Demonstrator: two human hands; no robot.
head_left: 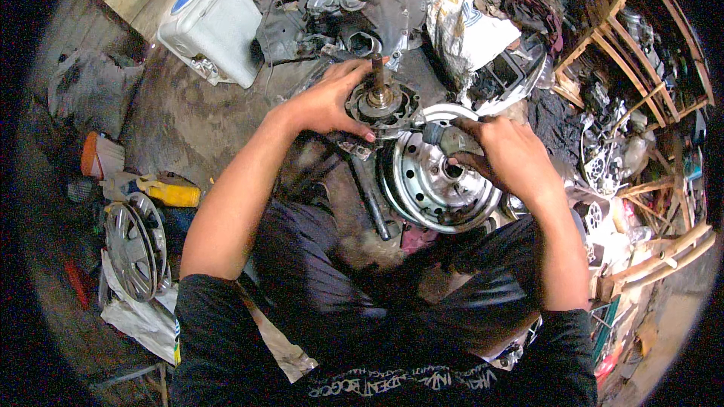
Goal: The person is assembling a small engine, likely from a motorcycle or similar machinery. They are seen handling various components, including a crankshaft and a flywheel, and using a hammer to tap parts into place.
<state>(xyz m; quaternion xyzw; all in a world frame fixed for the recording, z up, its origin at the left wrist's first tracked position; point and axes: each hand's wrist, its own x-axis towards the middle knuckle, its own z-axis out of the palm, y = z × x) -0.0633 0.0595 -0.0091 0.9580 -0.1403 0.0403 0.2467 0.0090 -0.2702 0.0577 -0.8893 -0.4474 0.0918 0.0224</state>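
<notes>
Housing [386,114] with a near-upright shaft [378,71] sits in my left hand [330,102], thumb and fingers clamped around its side, near the steel wheel [415,190]. My right fingers pinch a grey piece [455,138] over that wheel — its kind I can't tell. I'd judge steady, level support best, keeping the shaft from tipping. Grimy floor [170,109] surrounds me — white container [234,34] left, wooden shelving [632,60] right.

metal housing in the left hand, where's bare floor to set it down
Bare floor lies between the white container, left forearm and yellow object. It's crowded around the wheel rim, big metal casing and parts piled at right.
</notes>
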